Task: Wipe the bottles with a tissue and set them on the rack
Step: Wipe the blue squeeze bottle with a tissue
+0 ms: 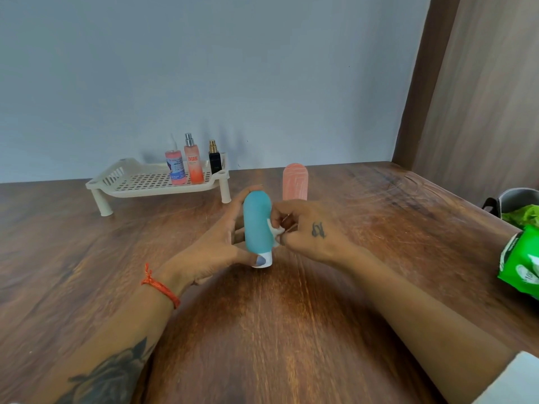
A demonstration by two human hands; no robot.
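While the left hand (224, 243) grips the teal squeeze bottle (258, 225) cap-down just above the table (291, 330) | right hand (306, 228) pinches a small tissue (277, 230) against its side | risk: smooth bottle may slip or tip toward the pink bottle (295, 182) | rack (140, 182) well apart, back left.

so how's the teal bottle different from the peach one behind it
The teal bottle is held off the table in the left hand, with the right hand pressing a tissue to it; the peach bottle stands untouched on the table. Teal's white cap shows; peach's is hidden. Both are rounded and stand cap-down.
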